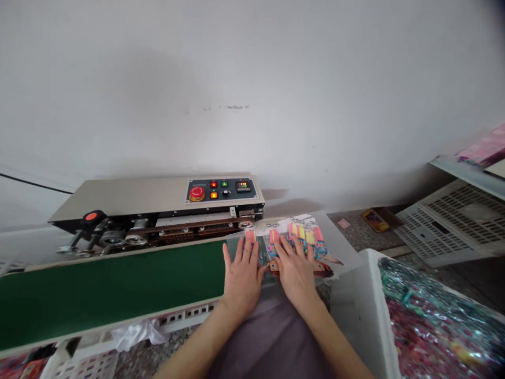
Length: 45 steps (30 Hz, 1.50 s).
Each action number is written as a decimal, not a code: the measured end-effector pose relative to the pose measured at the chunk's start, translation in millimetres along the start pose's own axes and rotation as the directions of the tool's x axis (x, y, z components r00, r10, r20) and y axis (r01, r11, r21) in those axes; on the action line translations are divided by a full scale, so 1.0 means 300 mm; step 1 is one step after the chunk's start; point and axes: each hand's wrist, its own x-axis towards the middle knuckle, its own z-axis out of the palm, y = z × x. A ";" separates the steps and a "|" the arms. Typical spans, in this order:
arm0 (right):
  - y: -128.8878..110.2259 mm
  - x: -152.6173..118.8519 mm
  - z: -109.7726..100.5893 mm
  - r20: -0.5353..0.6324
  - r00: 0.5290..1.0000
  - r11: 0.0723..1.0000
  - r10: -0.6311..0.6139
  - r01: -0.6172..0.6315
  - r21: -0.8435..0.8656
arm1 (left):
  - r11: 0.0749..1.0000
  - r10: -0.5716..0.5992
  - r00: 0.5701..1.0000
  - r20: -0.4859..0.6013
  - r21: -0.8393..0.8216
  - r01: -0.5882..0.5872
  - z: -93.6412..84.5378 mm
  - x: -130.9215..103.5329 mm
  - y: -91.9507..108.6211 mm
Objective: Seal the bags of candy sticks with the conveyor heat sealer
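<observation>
My left hand (243, 273) lies flat with fingers spread on a clear plastic bag at the right end of the green conveyor belt (158, 281). Under its fingertips a pink and blue item (250, 234) shows through the film. To the right, my right hand (295, 271) rests flat, fingers a little apart, on more clear bags (317, 237) with pink, yellow and blue contents. What these contents are I cannot make out. Just behind the belt stands a band sealing machine (130, 197); the bags' upper edges lie close to its right end.
The machine's control panel (221, 190) has a red stop button and lit switches. A white foam box (374, 295) holding shiny packets stands at the right. Beyond it, a grey plastic crate (434, 231) lies on the floor. A white basket (84, 363) is under the belt.
</observation>
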 end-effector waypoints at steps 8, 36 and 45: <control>-0.047 0.102 -0.039 0.018 1.000 0.992 0.012 -0.015 0.127 | 0.999 -0.030 0.999 0.032 0.035 0.029 -0.103 -0.009 -0.076; 0.181 0.046 0.014 -0.042 0.989 0.982 0.142 -0.146 -0.122 | 0.992 0.115 0.991 0.064 -0.055 -0.111 -0.001 -0.015 0.044; -0.029 0.046 0.019 -0.023 0.998 0.999 0.051 -0.051 0.001 | 0.999 -0.050 0.998 0.049 0.015 0.049 -0.081 -0.070 -0.096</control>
